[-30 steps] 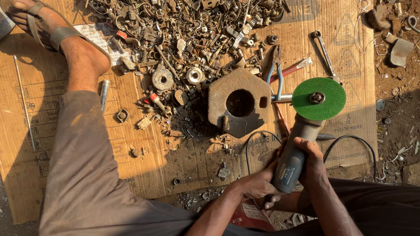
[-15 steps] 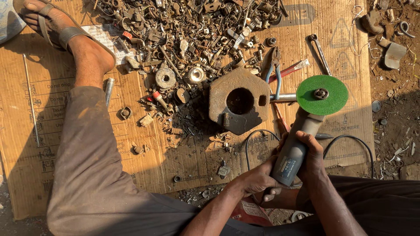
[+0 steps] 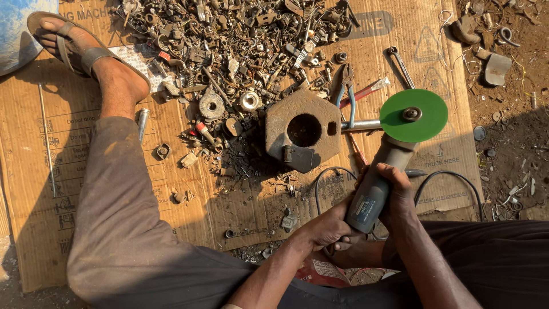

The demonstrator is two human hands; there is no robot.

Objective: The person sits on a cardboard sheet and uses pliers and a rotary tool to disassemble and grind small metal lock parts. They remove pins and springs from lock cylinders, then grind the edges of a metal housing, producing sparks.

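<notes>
Both hands stay wrapped round the grinder (image 3: 380, 183), right hand (image 3: 394, 194) on the body, left hand (image 3: 326, 229) at the rear; little has changed but a slight drift, its green disc (image 3: 413, 115) hanging over the rod (image 3: 360, 125) beside the hexagonal block (image 3: 303, 134), cut not visibly begun

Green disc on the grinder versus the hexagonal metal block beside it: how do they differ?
The green disc is round, thin and bright; the hexagonal metal block is six-sided, thick and rusty brown. The disc is mounted on the angle grinder, gripped by the left hand and right hand; the block lies free on the cardboard. The disc's centre carries a nut; the block's is an open hole. Both lie flat toward the camera.
</notes>
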